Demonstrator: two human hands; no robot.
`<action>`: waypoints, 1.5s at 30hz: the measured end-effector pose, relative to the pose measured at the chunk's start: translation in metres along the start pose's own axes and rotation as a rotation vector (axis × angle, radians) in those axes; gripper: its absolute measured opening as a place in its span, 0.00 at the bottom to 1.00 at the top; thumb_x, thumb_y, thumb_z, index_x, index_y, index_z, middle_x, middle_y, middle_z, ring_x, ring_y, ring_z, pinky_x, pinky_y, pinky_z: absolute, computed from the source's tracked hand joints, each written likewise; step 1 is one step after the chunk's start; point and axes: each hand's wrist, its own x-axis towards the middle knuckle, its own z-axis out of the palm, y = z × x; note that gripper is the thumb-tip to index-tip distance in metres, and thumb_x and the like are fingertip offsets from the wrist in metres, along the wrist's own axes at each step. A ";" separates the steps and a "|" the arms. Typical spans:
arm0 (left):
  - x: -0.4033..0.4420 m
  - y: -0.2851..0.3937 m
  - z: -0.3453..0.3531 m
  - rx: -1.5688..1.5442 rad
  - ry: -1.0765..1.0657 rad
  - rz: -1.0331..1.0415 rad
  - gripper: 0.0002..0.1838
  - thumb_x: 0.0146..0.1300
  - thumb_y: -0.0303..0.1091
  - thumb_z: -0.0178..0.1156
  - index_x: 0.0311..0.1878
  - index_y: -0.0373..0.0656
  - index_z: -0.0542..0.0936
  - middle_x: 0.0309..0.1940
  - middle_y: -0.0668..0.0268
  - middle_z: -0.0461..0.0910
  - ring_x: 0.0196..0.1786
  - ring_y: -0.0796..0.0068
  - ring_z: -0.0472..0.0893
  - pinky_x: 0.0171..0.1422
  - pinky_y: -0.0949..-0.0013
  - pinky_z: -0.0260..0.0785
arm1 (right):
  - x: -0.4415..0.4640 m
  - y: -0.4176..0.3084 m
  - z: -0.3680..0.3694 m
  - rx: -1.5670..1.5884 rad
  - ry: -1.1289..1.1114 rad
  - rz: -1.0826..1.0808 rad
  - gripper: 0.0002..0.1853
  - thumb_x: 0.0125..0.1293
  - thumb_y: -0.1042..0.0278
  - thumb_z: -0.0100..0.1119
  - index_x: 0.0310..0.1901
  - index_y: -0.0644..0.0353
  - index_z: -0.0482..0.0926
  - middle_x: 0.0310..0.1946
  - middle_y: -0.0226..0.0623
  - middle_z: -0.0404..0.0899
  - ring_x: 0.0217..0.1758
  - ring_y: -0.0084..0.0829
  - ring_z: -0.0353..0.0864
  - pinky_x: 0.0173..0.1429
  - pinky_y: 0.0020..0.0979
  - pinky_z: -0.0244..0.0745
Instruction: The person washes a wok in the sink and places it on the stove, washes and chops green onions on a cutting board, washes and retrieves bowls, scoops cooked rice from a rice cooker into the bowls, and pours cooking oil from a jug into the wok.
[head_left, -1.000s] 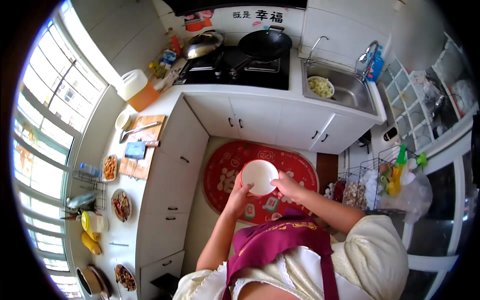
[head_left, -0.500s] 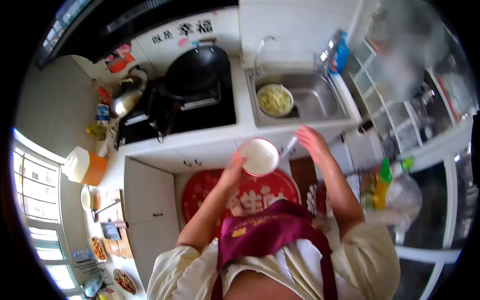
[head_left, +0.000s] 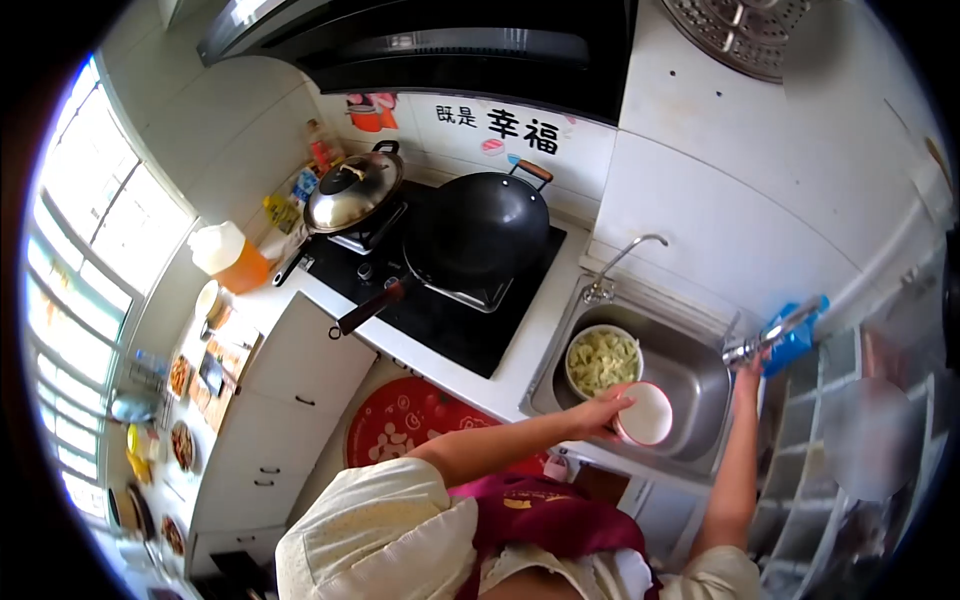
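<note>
My left hand (head_left: 602, 412) grips a white bowl with a red rim (head_left: 648, 415) by its side, over the sink's front edge. The bowl looks empty and is tilted so its inside faces up. At the right side of the sink, my right hand (head_left: 746, 385) is at the chrome faucet (head_left: 752, 350), its fingers closed against it and partly hidden. A round container of chopped pale-green vegetable (head_left: 603, 362) sits in the left part of the steel sink (head_left: 690, 384), just beyond my left hand.
A black wok (head_left: 475, 230) and a lidded pan (head_left: 353, 194) stand on the stove. A thin curved tap (head_left: 632, 252) rises behind the sink, and a blue packet (head_left: 790, 345) is beside the faucet. On the left counter are an orange-filled jug (head_left: 232, 262), a cutting board and several dishes.
My view has turned toward the sink. The bowl in my left hand has moved from before the counter to over the sink, and my right hand has reached out to the faucet.
</note>
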 end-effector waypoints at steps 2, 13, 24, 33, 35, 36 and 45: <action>0.008 0.016 0.018 0.009 0.024 -0.025 0.30 0.68 0.50 0.47 0.70 0.63 0.52 0.61 0.68 0.65 0.60 0.67 0.68 0.51 0.57 0.73 | 0.038 0.005 0.011 -0.107 0.046 0.073 0.28 0.62 0.61 0.52 0.64 0.60 0.63 0.59 0.46 0.67 0.65 0.37 0.60 0.66 0.39 0.55; 0.084 -0.004 0.002 -0.043 0.107 0.013 0.30 0.66 0.54 0.48 0.69 0.64 0.53 0.50 0.68 0.70 0.46 0.72 0.73 0.39 0.63 0.73 | 0.040 0.008 0.069 -0.711 -0.077 -0.024 0.47 0.57 0.48 0.58 0.68 0.69 0.47 0.67 0.63 0.50 0.70 0.57 0.52 0.71 0.47 0.51; 0.132 -0.012 0.009 -0.179 0.173 -0.098 0.29 0.63 0.38 0.46 0.68 0.63 0.55 0.57 0.64 0.66 0.53 0.63 0.73 0.49 0.56 0.74 | 0.019 -0.009 0.052 -0.088 -0.442 0.092 0.38 0.59 0.49 0.60 0.64 0.66 0.60 0.56 0.50 0.70 0.57 0.39 0.73 0.60 0.36 0.69; 0.163 -0.004 0.023 -0.192 0.165 0.006 0.34 0.53 0.19 0.40 0.66 0.51 0.56 0.59 0.56 0.66 0.57 0.56 0.72 0.56 0.48 0.72 | -0.044 -0.065 0.046 0.600 -0.455 0.272 0.14 0.63 0.58 0.59 0.43 0.59 0.80 0.38 0.31 0.81 0.42 0.24 0.79 0.49 0.27 0.72; 0.171 -0.019 0.009 -0.269 0.177 -0.026 0.32 0.55 0.17 0.41 0.65 0.47 0.58 0.58 0.55 0.67 0.56 0.56 0.74 0.54 0.50 0.73 | -0.042 -0.077 0.030 0.430 -0.345 0.181 0.17 0.61 0.61 0.60 0.48 0.60 0.77 0.43 0.30 0.79 0.45 0.25 0.77 0.51 0.28 0.71; 0.174 -0.028 0.005 -0.299 0.205 -0.024 0.31 0.56 0.18 0.42 0.65 0.47 0.59 0.58 0.56 0.68 0.54 0.57 0.75 0.53 0.51 0.74 | -0.048 -0.060 0.026 0.356 -0.325 0.206 0.18 0.61 0.61 0.61 0.50 0.60 0.75 0.45 0.31 0.78 0.45 0.25 0.76 0.51 0.29 0.71; 0.223 -0.055 -0.002 -0.200 0.121 -0.097 0.18 0.64 0.42 0.57 0.54 0.46 0.73 0.40 0.66 0.80 0.40 0.68 0.81 0.39 0.62 0.76 | -0.086 -0.063 0.018 -0.282 -0.467 -0.156 0.31 0.50 0.68 0.61 0.59 0.58 0.66 0.49 0.47 0.72 0.50 0.43 0.74 0.50 0.36 0.72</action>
